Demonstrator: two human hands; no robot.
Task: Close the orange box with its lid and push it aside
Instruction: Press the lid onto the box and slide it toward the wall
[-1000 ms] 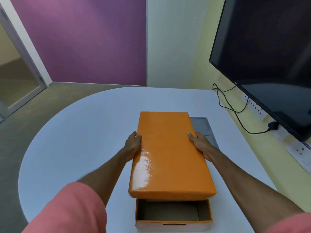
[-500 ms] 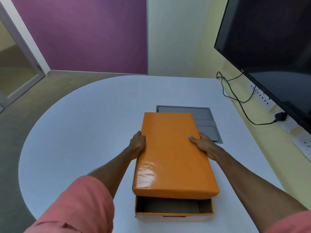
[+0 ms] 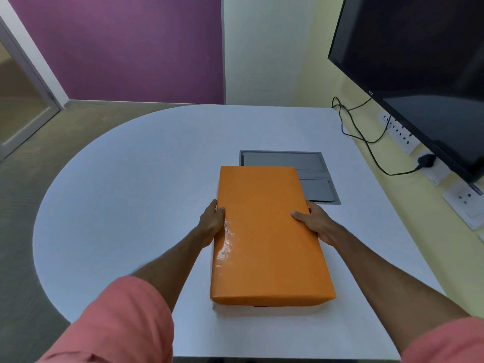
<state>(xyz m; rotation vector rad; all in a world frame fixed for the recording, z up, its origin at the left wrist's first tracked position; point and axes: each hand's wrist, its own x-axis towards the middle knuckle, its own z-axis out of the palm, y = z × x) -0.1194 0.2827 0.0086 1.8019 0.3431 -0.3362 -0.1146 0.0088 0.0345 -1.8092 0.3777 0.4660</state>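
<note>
Both forearms reach forward from salmon-pink sleeves point(image 3: 123, 320) over the white tabletop point(image 3: 125, 195), converging on the orange lid point(image 3: 264, 231). The left hand point(image 3: 210, 222) is pressed against the lid's left long edge, thumb hooked over the top surface and the other fingers hidden down the side. The right hand point(image 3: 315, 222) mirrors it on the right long edge, thumb lying flat on the lid's top, fingers wrapped out of sight.

The lid lies flat over the orange box point(image 3: 262, 308), of which only a thin pale strip shows beneath the lid's near edge. Just beyond the lid's far right corner a grey recessed panel point(image 3: 314, 179) is set into the tabletop; the lid's far end overlaps it. Further right of the lid, a dark screen point(image 3: 419, 74) hangs on the yellow wall, with a black cable point(image 3: 366, 142) running to wall sockets point(image 3: 398, 132).

Each hand is partly closed, clasping the lid between them at about its middle.
</note>
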